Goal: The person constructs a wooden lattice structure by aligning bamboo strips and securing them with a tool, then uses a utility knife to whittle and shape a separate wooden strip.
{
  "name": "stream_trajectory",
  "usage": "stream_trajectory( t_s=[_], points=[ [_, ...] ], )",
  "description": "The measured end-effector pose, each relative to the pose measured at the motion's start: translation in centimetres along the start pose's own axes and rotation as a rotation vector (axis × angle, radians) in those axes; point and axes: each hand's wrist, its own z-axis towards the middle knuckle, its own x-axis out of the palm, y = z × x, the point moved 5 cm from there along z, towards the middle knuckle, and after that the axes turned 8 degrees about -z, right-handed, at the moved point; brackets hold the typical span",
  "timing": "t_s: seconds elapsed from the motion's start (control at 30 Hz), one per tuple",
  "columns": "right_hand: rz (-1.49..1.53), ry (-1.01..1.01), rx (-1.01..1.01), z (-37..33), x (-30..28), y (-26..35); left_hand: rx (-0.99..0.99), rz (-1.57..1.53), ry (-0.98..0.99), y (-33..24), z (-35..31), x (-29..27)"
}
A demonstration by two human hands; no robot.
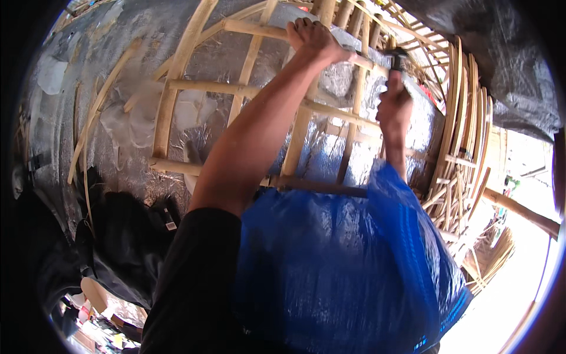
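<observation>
Top of the bamboo frame (299, 137), your left hand (313, 41) has its fingers clamped on the top bar (256, 28); right of it, your right hand's (394, 111) fingers grip a hammer (398, 55). Lower crossbars (206, 87) look joined; fastening the top seems left.

Head view: left fisheye of a side-by-side pair worn on the head, facing down along the forearms (253, 135). Black sleeve (194, 265) and blue plastic (348, 259) sit nearest the lens, low; left hand (313, 40), right hand (394, 109) and bamboo lattice (206, 87) lie farther out, higher up.
</observation>
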Motion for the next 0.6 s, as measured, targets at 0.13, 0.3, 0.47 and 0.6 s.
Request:
stream_trajectory(
  t_s=[0.13,0.3,0.47,0.6],
  points=[
    [0.672,-0.441,-0.374,-2.7,-2.9,0.7,0.038,0.031,-0.091,-1.4,0.3,0.9],
    [0.058,-0.086,-0.082,-0.2,-1.7,0.3,0.058,0.011,-0.208,0.0,-0.9,0.6],
    [-0.023,-0.3,-0.247,-0.6,-0.5,-1.4,0.121,-0.08,-0.076,-1.0,0.1,1.3],
    [0.349,-0.255,-0.242,-1.3,-1.5,0.7,0.091,-0.107,-0.145,0.4,0.8,1.0]
  ],
)
